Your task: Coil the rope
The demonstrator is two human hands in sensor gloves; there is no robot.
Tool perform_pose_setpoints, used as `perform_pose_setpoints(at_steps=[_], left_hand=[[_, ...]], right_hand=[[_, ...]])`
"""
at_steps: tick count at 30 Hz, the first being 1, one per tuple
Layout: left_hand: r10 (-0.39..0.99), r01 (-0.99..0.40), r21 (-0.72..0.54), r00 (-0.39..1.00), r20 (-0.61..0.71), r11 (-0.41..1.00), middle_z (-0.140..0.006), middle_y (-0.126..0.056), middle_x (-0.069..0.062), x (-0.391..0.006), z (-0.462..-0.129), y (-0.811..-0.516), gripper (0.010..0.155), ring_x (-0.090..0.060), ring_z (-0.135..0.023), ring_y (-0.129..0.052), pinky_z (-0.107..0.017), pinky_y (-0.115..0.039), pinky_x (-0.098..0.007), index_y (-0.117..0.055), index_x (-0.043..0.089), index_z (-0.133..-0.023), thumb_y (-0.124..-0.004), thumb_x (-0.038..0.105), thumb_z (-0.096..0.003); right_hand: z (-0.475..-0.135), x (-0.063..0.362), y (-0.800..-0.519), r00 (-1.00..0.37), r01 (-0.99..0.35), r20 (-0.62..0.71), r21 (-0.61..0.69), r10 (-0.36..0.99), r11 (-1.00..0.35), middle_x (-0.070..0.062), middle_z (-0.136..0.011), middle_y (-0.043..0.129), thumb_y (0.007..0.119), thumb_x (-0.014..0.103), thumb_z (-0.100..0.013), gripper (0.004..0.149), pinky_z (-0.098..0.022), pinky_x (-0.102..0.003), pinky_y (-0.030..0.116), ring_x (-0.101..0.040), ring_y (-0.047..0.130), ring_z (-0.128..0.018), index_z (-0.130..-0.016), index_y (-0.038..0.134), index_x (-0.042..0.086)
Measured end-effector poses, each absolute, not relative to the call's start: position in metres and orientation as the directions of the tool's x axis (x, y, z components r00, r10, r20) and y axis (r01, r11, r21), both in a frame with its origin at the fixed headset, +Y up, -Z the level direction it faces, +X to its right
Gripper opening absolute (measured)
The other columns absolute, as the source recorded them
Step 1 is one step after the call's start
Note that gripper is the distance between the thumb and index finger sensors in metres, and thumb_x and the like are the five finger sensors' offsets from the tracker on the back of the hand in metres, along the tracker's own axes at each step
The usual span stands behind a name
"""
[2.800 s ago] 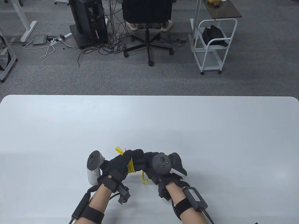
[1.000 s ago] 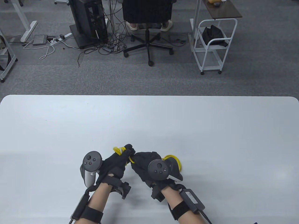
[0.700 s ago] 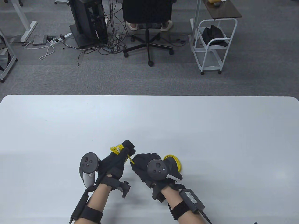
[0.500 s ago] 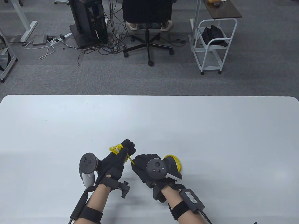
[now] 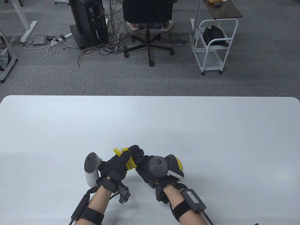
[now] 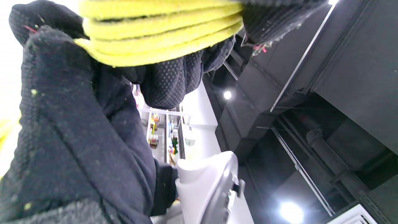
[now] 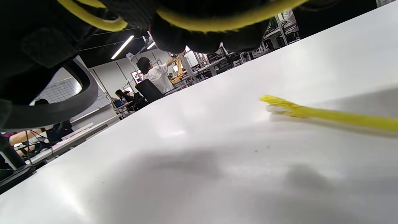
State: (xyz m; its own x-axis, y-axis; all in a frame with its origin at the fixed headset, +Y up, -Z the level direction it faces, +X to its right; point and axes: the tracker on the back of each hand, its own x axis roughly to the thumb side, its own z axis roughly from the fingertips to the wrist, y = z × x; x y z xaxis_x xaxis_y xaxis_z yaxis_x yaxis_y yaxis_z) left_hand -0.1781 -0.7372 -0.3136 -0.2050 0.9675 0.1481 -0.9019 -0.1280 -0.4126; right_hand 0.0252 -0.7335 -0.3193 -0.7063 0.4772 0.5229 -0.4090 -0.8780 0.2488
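Observation:
A yellow rope (image 5: pixel 130 161) is wound in several turns around my left hand (image 5: pixel 121 159), which holds the coil just above the white table (image 5: pixel 211 131). The turns fill the top of the left wrist view (image 6: pixel 161 37) between the gloved fingers. My right hand (image 5: pixel 143 164) is pressed against the coil from the right and grips the rope. A short loose tail shows behind the right hand (image 5: pixel 179 163), and its free end lies on the table in the right wrist view (image 7: pixel 279 107).
Both hands are near the table's front edge, at its middle. On the floor beyond the far edge stand an office chair (image 5: pixel 147 14), a computer tower (image 5: pixel 89 21) with cables and a white cart (image 5: pixel 213 44).
My right hand has moved left and up against the left hand, laying rope onto the coil. The strand between the hands is gone and the loose loop at the right has shrunk.

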Motion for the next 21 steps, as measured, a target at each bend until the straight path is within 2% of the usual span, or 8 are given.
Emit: perform_pose_setpoints(at_steps=[8, 13, 21], left_hand=[[0.984, -0.858, -0.511, -0.128, 0.125, -0.047, -0.085, -0.101, -0.016, -0.171, -0.316, -0.740, 0.056, -0.027, -0.063, -0.109, -0.053, -0.085, -0.034, -0.086, 0.016, -0.095, -0.058, 0.050, -0.0613], [0.995, -0.800, -0.600, -0.030, 0.092, 0.031, -0.085, -0.101, -0.018, -0.163, -0.316, -0.743, 0.057, -0.028, -0.064, -0.109, -0.054, -0.084, -0.036, -0.087, 0.015, -0.095, -0.056, 0.050, -0.0619], [0.992, -0.759, -0.639, 0.099, 0.082, 0.128, -0.088, -0.100, -0.019, -0.159, -0.316, -0.746, 0.058, -0.031, -0.066, -0.107, -0.055, -0.083, -0.037, -0.087, 0.015, -0.095, -0.054, 0.049, -0.0623]], right_hand=[[-0.327, 0.042, -0.730, -0.756, -0.401, 0.487, 0.181, 0.436, -0.898, -0.016, -0.103, 0.070, 0.067, 0.037, -0.060, 0.042, -0.065, -0.076, 0.048, -0.047, 0.072, -0.089, -0.095, 0.070, 0.016], [-0.331, 0.055, -0.724, -0.773, -0.431, 0.457, 0.130, 0.440, -0.893, -0.016, -0.103, 0.070, 0.068, 0.037, -0.060, 0.041, -0.065, -0.076, 0.048, -0.047, 0.072, -0.089, -0.095, 0.070, 0.016], [-0.330, 0.058, -0.718, -0.777, -0.442, 0.456, 0.095, 0.434, -0.892, -0.015, -0.102, 0.071, 0.070, 0.037, -0.059, 0.041, -0.066, -0.076, 0.048, -0.046, 0.072, -0.089, -0.094, 0.070, 0.016]])
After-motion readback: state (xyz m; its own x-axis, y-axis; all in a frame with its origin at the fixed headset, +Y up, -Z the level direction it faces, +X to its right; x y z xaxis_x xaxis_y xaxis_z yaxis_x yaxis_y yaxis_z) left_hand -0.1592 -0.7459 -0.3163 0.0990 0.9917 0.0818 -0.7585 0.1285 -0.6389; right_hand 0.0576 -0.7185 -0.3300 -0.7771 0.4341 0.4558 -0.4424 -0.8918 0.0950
